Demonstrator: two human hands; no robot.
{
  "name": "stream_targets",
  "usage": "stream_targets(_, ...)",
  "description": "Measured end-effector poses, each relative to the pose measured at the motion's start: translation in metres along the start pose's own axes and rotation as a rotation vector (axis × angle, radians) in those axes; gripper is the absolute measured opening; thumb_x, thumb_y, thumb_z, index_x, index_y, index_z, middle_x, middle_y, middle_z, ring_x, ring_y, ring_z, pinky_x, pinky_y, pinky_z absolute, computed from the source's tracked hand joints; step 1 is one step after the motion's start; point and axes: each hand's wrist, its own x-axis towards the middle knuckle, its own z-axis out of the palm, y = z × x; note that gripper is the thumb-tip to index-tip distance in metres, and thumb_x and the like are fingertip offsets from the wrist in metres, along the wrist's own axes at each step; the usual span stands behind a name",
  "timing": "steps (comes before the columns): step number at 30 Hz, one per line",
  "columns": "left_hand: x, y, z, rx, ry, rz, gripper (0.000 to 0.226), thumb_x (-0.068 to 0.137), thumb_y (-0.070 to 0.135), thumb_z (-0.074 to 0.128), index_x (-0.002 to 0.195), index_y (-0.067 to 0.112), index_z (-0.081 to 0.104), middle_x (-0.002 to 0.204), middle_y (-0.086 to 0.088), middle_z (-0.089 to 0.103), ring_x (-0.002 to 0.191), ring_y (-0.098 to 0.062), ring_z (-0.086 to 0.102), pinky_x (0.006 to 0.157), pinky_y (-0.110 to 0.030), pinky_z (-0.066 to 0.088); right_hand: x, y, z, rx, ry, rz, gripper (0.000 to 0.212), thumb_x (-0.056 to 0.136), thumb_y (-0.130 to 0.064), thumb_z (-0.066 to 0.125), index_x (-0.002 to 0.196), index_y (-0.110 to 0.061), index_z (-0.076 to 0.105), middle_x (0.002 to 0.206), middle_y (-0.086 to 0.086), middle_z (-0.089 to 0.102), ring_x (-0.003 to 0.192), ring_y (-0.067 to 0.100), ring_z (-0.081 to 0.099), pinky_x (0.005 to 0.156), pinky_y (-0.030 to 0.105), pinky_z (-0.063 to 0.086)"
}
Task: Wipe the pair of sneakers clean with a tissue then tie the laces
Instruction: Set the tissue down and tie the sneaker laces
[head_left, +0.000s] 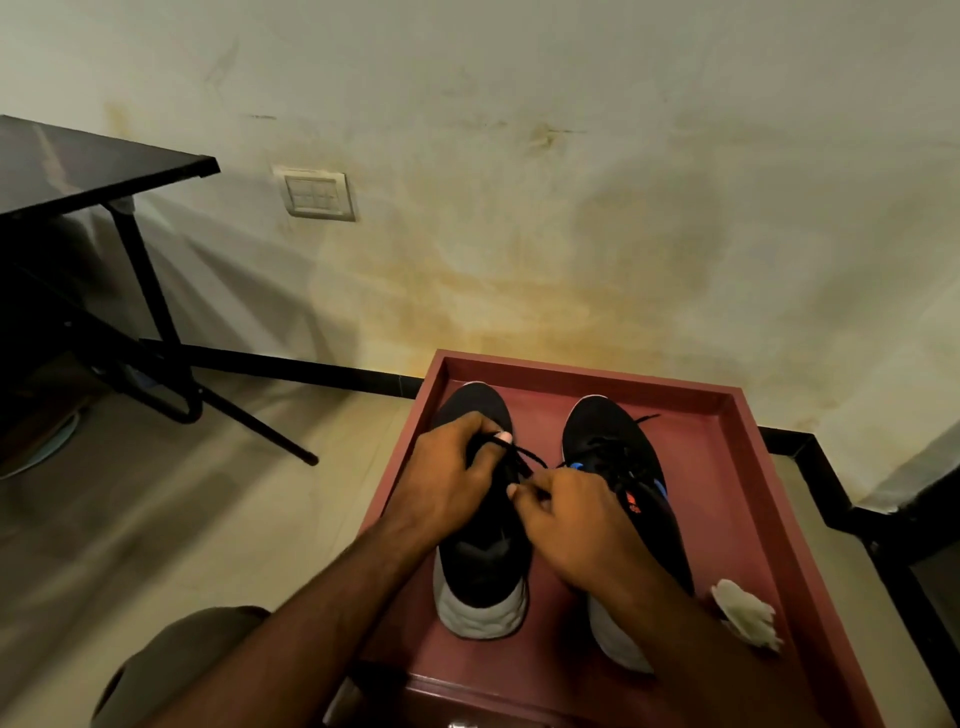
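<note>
Two black sneakers with white soles stand side by side, toes away from me, on a dark red tray-topped stand (727, 467). Over the left sneaker (485, 566) my left hand (447, 483) pinches a black lace (524, 457) with curled fingers. My right hand (576, 519) pinches the other end of that lace close by. The right sneaker (608, 436), with blue and orange accents, has loose laces and is partly hidden by my right wrist. A crumpled white tissue (745, 613) lies on the tray to the right of it.
A dark folding table (78, 166) stands at the left with its legs on the tiled floor. A stained wall with a switch plate (318, 195) is behind the tray. My knee (182, 660) shows at the bottom left.
</note>
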Motion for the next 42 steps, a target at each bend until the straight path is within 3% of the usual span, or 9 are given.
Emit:
stream_targets(3,0.000,0.006,-0.007,-0.126,0.040,0.024,0.008,0.101,0.022,0.062,0.100,0.027,0.068,0.090,0.012,0.072,0.085,-0.003,0.069,0.074,-0.020,0.055,-0.002,0.001,-0.005,0.348,0.024,-0.048,0.038,0.102,-0.019,0.061,0.138,-0.029,0.063,0.118,-0.012,0.071,0.110,0.003,0.069,0.096,0.018,0.056)
stream_targets(7,0.006,0.021,-0.028,-0.191,-0.073,0.047,0.018,0.101,0.024,0.062,0.117,0.034,0.062,0.081,0.018,0.066,0.075,-0.003,0.066,0.067,-0.020,0.051,0.003,-0.002,0.000,0.636,-0.028,-0.103,0.054,0.101,-0.013,0.062,0.138,-0.052,0.054,0.137,-0.016,0.066,0.130,0.003,0.060,0.113,0.035,0.050)
stream_targets(11,0.001,0.047,-0.036,-0.216,-0.095,0.143,0.035,0.094,0.013,0.060,0.122,0.035,0.060,0.094,0.014,0.064,0.082,-0.014,0.067,0.077,-0.039,0.060,-0.002,-0.010,0.010,0.793,-0.059,-0.159,0.040,0.099,-0.015,0.063,0.134,-0.035,0.065,0.132,-0.008,0.071,0.128,0.013,0.064,0.110,0.049,0.051)
stream_targets(18,0.012,0.115,-0.066,-0.548,-0.093,0.201,0.040,0.093,-0.005,0.054,0.117,0.024,0.069,0.112,0.007,0.068,0.067,-0.016,0.051,0.060,-0.024,0.047,-0.012,-0.043,-0.001,0.778,0.015,-0.194,0.036,0.107,-0.040,0.048,0.096,-0.017,0.074,0.093,0.002,0.076,0.094,0.021,0.073,0.095,0.047,0.056)
stream_targets(24,0.021,0.109,-0.089,-0.523,0.298,0.084,0.044,0.094,0.050,0.059,0.133,0.030,0.057,0.133,0.013,0.061,0.122,-0.004,0.060,0.106,-0.038,0.051,0.000,-0.078,-0.054,1.025,0.216,-0.080,0.042,0.105,-0.050,0.044,0.081,-0.024,0.066,0.062,-0.005,0.054,0.059,0.013,0.056,0.069,0.035,0.050)
stream_targets(29,-0.035,0.058,-0.045,-0.109,-0.464,0.033,0.050,0.098,0.068,0.048,0.102,0.022,0.068,0.096,0.005,0.072,0.090,-0.006,0.069,0.088,-0.040,0.058,0.016,-0.123,-0.120,1.096,0.298,-0.136,0.040,0.110,-0.042,0.042,0.088,-0.015,0.061,0.058,-0.008,0.039,0.047,0.008,0.036,0.053,0.026,0.043)
stream_targets(32,-0.033,0.048,-0.022,-0.118,-0.398,0.044,0.035,0.109,0.041,0.045,0.094,0.019,0.067,0.084,0.007,0.070,0.081,-0.009,0.069,0.087,-0.044,0.059,0.029,-0.131,-0.141,0.937,0.376,-0.098,0.034,0.109,-0.041,0.049,0.098,-0.015,0.067,0.076,-0.005,0.059,0.066,0.012,0.055,0.068,0.031,0.052)
stream_targets(38,0.023,0.081,-0.045,-0.882,-0.122,-0.516,0.034,0.113,0.031,0.033,0.095,0.014,0.057,0.063,0.000,0.061,0.056,-0.016,0.060,0.064,-0.032,0.055,0.028,-0.069,-0.087,0.552,0.491,0.482,0.051,0.079,-0.029,0.069,0.120,-0.004,0.051,0.126,0.019,0.061,0.090,0.026,0.058,0.064,0.038,0.053)
stream_targets(42,0.050,0.091,-0.057,-0.922,-0.133,-0.625,0.023,0.112,0.019,0.032,0.107,0.014,0.054,0.072,-0.004,0.069,0.063,-0.019,0.068,0.064,-0.037,0.061,0.000,-0.063,-0.038,0.420,0.457,0.578,0.096,0.083,-0.047,0.079,0.153,-0.005,0.029,0.155,0.020,0.034,0.140,0.040,0.041,0.109,0.049,0.044)
